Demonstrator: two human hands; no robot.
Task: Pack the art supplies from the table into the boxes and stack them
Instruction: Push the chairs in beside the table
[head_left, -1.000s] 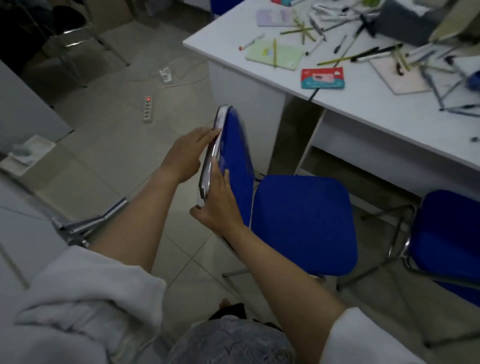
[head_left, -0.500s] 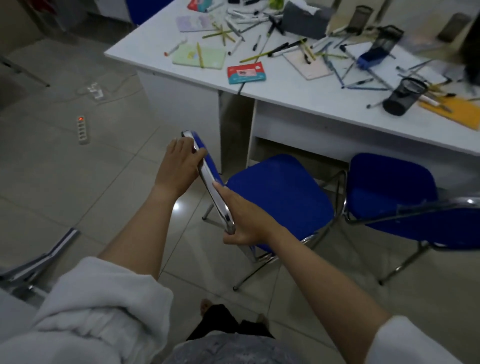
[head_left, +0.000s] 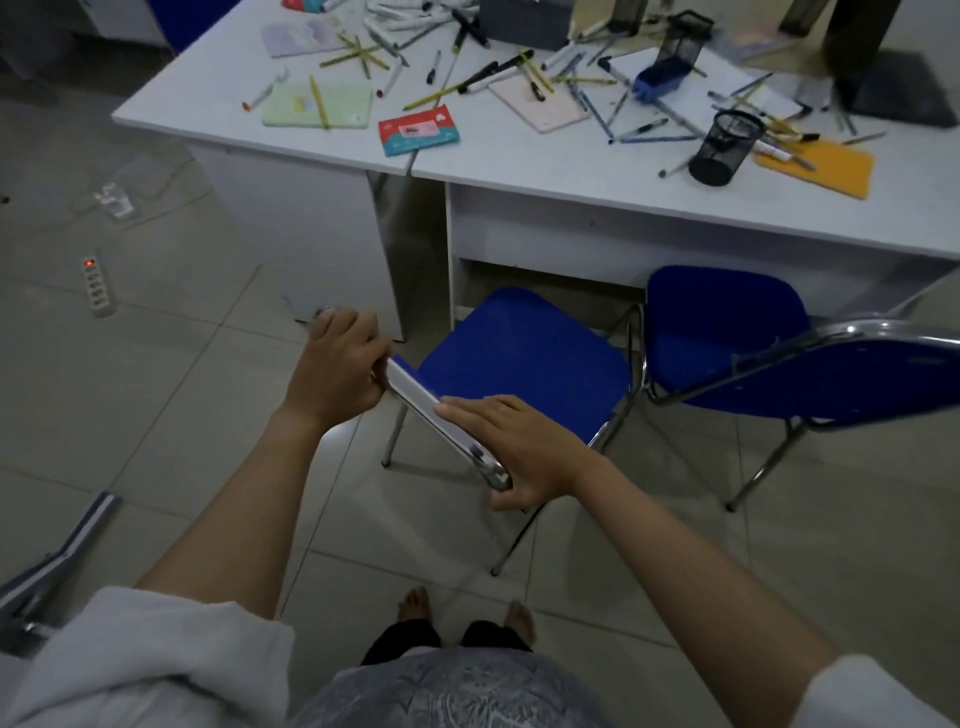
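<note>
Pens, pencils and markers (head_left: 483, 78) lie scattered over the white table (head_left: 519, 171), among a green notebook (head_left: 317, 104), a pink pad (head_left: 540, 106), a red-and-teal box (head_left: 418, 130), a black mesh cup (head_left: 724, 148) and an orange folder (head_left: 826, 166). A dark grey box (head_left: 524, 21) stands at the back. Both hands are off the table, on a blue chair's backrest (head_left: 421, 400). My left hand (head_left: 337, 374) grips its far end. My right hand (head_left: 511, 447) holds the near end, fingers over the front and thumb behind.
The held chair's seat (head_left: 519, 364) points at the gap under the table. A second blue chair (head_left: 722, 322) stands to its right, and another backrest (head_left: 857, 374) juts in from the right edge. A power strip (head_left: 96, 286) lies on the tiled floor at left.
The chair has swung round and moved closer to the table, its seat now facing the gap under it. Both hands stayed on the backrest, and more of the tabletop has come into view.
</note>
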